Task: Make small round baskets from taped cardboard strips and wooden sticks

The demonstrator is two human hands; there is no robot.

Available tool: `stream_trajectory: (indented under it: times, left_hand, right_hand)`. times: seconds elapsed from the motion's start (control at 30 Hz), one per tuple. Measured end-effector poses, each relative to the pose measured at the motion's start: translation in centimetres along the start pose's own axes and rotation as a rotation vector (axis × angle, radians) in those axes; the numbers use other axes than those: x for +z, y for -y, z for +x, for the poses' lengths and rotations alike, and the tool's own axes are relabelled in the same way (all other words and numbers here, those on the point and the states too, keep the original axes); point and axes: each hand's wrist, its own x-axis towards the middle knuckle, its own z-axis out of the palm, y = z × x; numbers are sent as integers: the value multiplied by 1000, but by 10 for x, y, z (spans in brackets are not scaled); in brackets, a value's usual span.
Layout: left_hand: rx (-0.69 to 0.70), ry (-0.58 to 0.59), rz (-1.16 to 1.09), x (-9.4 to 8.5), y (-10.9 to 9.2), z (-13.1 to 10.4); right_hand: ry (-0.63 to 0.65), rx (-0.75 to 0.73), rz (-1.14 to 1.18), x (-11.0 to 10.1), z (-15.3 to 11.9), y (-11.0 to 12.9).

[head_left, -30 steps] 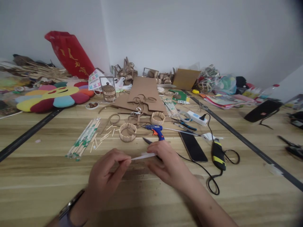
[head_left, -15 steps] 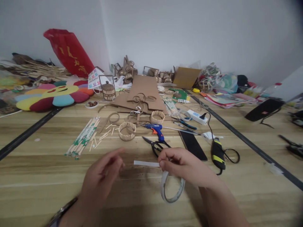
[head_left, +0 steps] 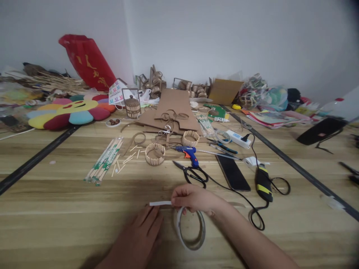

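Note:
My right hand [head_left: 186, 197] pinches a roll of white tape [head_left: 203, 226] by its pulled-out strip [head_left: 159, 203]. Below the fingers hangs the ring of the roll, and the free strip points left. My left hand [head_left: 143, 228] lies low over the table with its fingers stretched out, its fingertips close under the strip's free end; whether they touch it I cannot tell. Beyond the hands are black-handled scissors [head_left: 193, 175], a blue glue gun [head_left: 190, 153] and two rings of short wooden sticks, one nearer [head_left: 155, 154] and one farther [head_left: 190, 138].
Packaged sticks [head_left: 105, 160] and loose cut pieces lie to the left. A phone [head_left: 234, 173], a black-and-yellow tool [head_left: 263, 185] with its cord and a power strip [head_left: 238, 139] are to the right. Cardboard [head_left: 176, 102] and a flower cushion [head_left: 80, 112] sit farther back.
My right hand has moved left and down with the tape roll. My left hand has come down towards the table, flattened, and now lies near the strip's end. The view has shifted slightly.

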Motion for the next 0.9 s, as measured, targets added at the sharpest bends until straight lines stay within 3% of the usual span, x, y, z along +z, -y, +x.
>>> stream_trajectory:
  times: [0.13, 0.3, 0.6, 0.77, 0.9]
  left_hand:
    - [14, -55, -4, -8, 3, -6]
    - [-8, -183, 128, -9, 8, -21]
    - [-27, -156, 47, -5, 7, -21]
    - [-4, -240, 85, -12, 14, -27]
    - [-61, -261, -81, -16, 22, -28]
  right_hand:
    - [-1, -9, -39, 1, 7, -12]
    - [14, -38, -57, 1, 4, -8]
    - [51, -35, -115, 9, 18, -4]
    - [50, -45, -125, 9, 23, -9]
    - [40, -44, -142, 10, 25, -11]
